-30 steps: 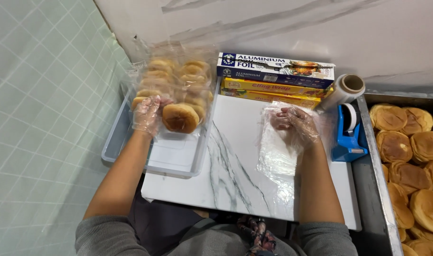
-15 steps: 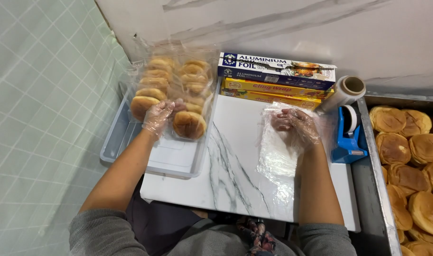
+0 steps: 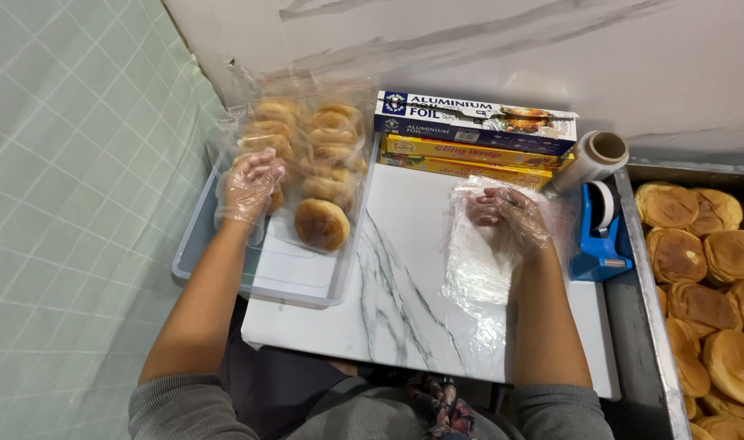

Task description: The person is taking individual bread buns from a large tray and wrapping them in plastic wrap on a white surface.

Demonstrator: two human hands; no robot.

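Two gloved hands at work over a marble-patterned surface (image 3: 404, 310). Left hand (image 3: 248, 186) resting with loosely spread fingers on wrapped buns (image 3: 306, 163) stacked in a clear bin (image 3: 225, 273), gripping nothing firmly. Right hand (image 3: 506, 216) loosely curled, pressing down a fresh sheet of cling film (image 3: 478, 273) (no bun on it yet). Well over a dozen buns already wrapped and binned; far more bare buns (image 3: 706, 277) waiting in the metal tray (image 3: 637, 326) at right. Film roll (image 3: 588, 160) and blue tape dispenser (image 3: 600, 236) close by.
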